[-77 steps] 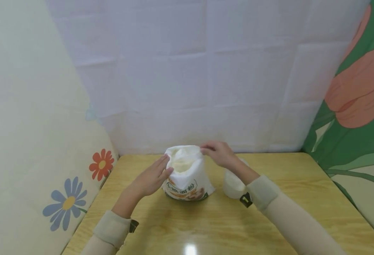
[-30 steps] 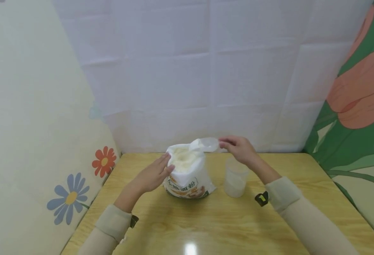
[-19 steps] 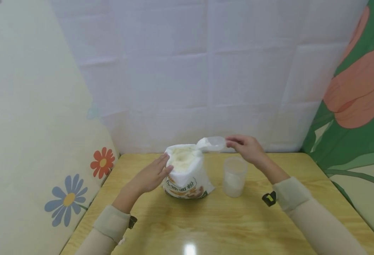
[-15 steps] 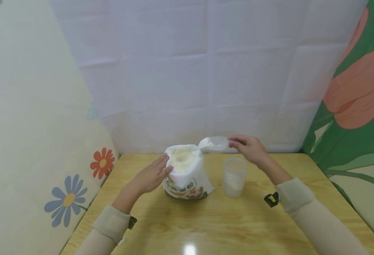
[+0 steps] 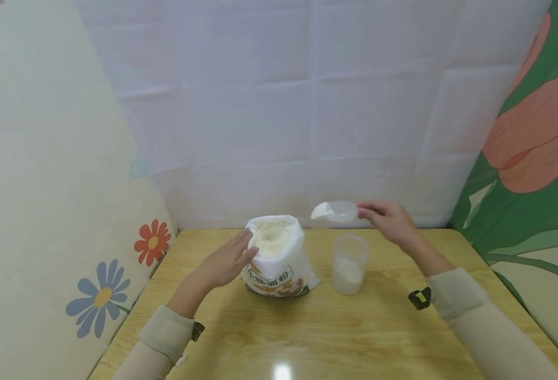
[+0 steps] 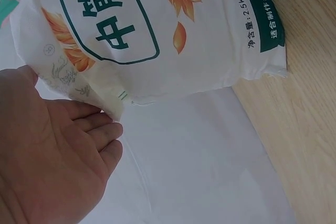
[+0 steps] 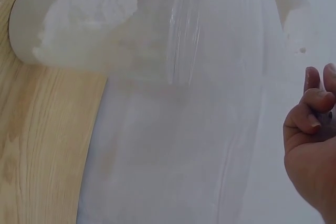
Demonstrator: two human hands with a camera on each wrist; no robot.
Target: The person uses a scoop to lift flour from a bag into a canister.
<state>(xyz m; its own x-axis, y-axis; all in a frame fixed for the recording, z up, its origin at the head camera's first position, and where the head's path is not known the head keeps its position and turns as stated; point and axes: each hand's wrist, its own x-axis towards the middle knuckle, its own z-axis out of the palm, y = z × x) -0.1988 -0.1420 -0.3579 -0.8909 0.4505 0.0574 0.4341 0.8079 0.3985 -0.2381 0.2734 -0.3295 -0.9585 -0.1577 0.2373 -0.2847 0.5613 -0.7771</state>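
A white flour bag (image 5: 279, 272) with printed lettering and an open top stands upright on the table. Pale flour (image 5: 270, 240) shows inside its mouth. My left hand (image 5: 224, 264) rests against the bag's left rim, fingers fairly straight and thumb on the front; the palm faces the bag (image 6: 184, 72) in the left wrist view. Behind and above the cup, my right hand (image 5: 388, 219) pinches the end of a clear plastic scoop (image 5: 340, 211) with white flour in its tip. A clear cylindrical cup (image 5: 350, 264), partly filled with flour, stands upright right of the bag.
The light wooden table (image 5: 279, 332) ends at the back against a creased white cloth (image 5: 307, 105). Flower-printed panels, left (image 5: 50, 184) and right (image 5: 535, 211), flank it. Small dark devices are strapped under both wrists.
My right hand has lifted the scoop with flour out of the bag's mouth and carried it right, to above the cup's back. My left hand stays on the bag.
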